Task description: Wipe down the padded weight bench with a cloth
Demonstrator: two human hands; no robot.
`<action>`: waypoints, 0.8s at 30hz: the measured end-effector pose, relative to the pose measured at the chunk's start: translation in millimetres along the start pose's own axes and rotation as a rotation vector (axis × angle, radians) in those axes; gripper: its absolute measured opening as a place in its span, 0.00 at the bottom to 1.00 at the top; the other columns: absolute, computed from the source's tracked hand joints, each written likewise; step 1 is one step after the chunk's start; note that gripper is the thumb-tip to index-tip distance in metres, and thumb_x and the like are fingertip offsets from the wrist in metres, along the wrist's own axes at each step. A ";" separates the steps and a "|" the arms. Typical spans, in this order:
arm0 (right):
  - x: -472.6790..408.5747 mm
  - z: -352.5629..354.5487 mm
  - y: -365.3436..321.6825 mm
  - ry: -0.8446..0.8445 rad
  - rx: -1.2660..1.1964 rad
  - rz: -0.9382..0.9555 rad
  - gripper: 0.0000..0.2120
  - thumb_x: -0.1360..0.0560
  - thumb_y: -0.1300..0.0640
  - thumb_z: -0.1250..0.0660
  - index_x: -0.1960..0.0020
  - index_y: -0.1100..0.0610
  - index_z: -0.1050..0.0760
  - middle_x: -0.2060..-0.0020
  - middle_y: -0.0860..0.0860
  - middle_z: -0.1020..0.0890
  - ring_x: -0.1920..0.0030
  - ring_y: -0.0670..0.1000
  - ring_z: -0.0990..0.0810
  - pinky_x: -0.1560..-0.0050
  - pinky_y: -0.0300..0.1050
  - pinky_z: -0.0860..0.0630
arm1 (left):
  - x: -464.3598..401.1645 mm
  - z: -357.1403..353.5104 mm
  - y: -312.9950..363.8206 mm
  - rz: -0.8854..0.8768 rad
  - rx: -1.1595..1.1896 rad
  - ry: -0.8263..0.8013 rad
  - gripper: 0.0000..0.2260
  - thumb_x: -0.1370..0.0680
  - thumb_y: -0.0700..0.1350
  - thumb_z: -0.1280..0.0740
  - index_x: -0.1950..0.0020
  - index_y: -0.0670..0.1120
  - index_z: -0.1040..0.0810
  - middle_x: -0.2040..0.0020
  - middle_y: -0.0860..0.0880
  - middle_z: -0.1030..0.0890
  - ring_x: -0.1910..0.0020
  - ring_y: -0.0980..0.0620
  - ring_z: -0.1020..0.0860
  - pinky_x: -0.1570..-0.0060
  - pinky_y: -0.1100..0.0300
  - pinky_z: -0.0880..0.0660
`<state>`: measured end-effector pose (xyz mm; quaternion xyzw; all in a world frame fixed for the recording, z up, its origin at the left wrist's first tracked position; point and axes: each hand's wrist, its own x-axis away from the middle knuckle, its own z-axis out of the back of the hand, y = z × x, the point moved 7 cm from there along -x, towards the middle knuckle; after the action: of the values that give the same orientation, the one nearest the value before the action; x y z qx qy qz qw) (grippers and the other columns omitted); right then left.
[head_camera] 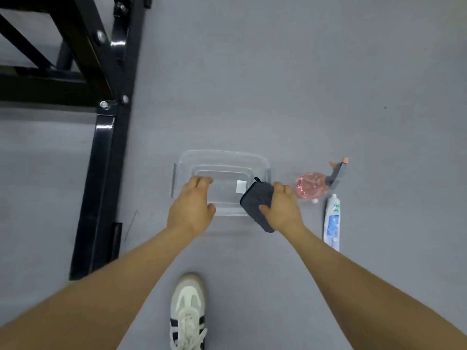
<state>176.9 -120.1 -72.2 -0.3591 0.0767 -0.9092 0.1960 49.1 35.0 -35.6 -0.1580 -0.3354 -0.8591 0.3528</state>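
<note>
A folded dark grey cloth (257,202) is held in my right hand (284,209), over the right near corner of a clear plastic tub (222,157) that stands on the grey floor. My left hand (193,209) hovers over the tub's left near part with its fingers curled loosely and nothing in them. The black metal frame of the weight bench (101,152) fills the upper left; its padding is out of view.
To the right of the tub lie a pink spray bottle (312,185) on its side and a white tube (332,221). My white shoe (188,311) is on the floor at the bottom centre. A thin wire lies beside the bench leg.
</note>
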 end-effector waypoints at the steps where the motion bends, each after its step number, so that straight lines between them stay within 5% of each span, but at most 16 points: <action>1: -8.0 -6.7 4.8 0.004 -0.009 -0.020 0.29 0.25 0.57 0.35 0.30 0.63 0.43 0.34 0.59 0.35 0.34 0.59 0.36 0.38 0.49 0.32 | -7.3 -9.4 -1.5 -0.004 -0.016 -0.015 0.23 0.23 0.41 0.38 0.28 0.47 0.38 0.30 0.51 0.36 0.36 0.47 0.30 0.47 0.52 0.26; 4: -26.2 -19.8 20.0 0.022 -0.040 -0.074 0.29 0.27 0.55 0.31 0.33 0.63 0.40 0.36 0.59 0.31 0.35 0.60 0.33 0.36 0.51 0.32 | -22.3 -31.8 -7.4 -0.010 -0.019 -0.032 0.23 0.22 0.41 0.38 0.28 0.48 0.38 0.30 0.52 0.36 0.35 0.49 0.31 0.50 0.56 0.28; 11: -13.9 -13.8 18.4 -0.017 -0.025 -0.109 0.14 0.26 0.51 0.32 0.51 0.61 0.26 0.52 0.59 0.20 0.44 0.60 0.26 0.53 0.49 0.27 | -3.7 -25.4 -10.4 0.053 0.024 -0.046 0.23 0.23 0.41 0.37 0.29 0.48 0.36 0.31 0.50 0.34 0.35 0.48 0.31 0.44 0.53 0.27; 18: 89.2 60.5 -77.4 -0.086 -0.115 0.113 0.14 0.26 0.52 0.33 0.64 0.53 0.36 0.59 0.56 0.25 0.50 0.59 0.25 0.60 0.44 0.34 | 90.6 61.8 7.5 0.261 0.389 0.061 0.20 0.23 0.41 0.36 0.32 0.44 0.33 0.36 0.45 0.28 0.40 0.47 0.26 0.43 0.58 0.29; 24: 228.0 130.7 -186.4 -0.105 -0.138 0.373 0.14 0.26 0.51 0.33 0.64 0.49 0.37 0.52 0.59 0.22 0.55 0.57 0.25 0.65 0.42 0.34 | 224.8 166.1 27.7 0.417 0.704 0.283 0.17 0.23 0.43 0.36 0.35 0.41 0.31 0.43 0.45 0.25 0.47 0.48 0.25 0.51 0.59 0.30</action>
<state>58.4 -43.9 217.6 -0.3983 0.1939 -0.8297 0.3396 -83.0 22.2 212.0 0.0268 -0.5171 -0.6158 0.5938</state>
